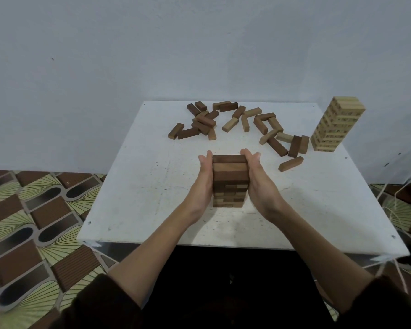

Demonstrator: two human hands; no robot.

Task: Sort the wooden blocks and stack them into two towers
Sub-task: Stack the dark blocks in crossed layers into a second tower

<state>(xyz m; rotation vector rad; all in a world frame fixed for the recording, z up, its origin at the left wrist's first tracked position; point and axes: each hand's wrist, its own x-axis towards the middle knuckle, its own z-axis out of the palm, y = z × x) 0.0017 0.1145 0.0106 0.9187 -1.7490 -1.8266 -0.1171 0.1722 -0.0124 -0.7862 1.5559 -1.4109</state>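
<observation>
Dark sleeves [100, 305] at the near edge give way to two bare forearms reaching forward over a white counter [140, 198]. Between the hands stands a tower of brown wooden blocks [230, 176], upright near the middle of the counter, its layers mixing dark and medium brown. The left hand [203, 184] lies flat against the tower's left side and the right hand [259, 181] flat against its right side, both with fingers straight and pointing away from the person, palms pressing inward, neither curled around anything. Farther back, scattered loose blocks [235, 122] in dark, medium and pale wood lie in a ragged band across the far part of the counter, some overlapping and some leaning on each other. One single block [291, 163] lies apart, to the right of the right hand. At the far right corner stands a taller tower of pale wooden blocks [335, 124], well apart from the brown one. A plain grey wall [152, 43] rises behind the counter, and a patterned brown and green floor [33, 222] shows to the left.
</observation>
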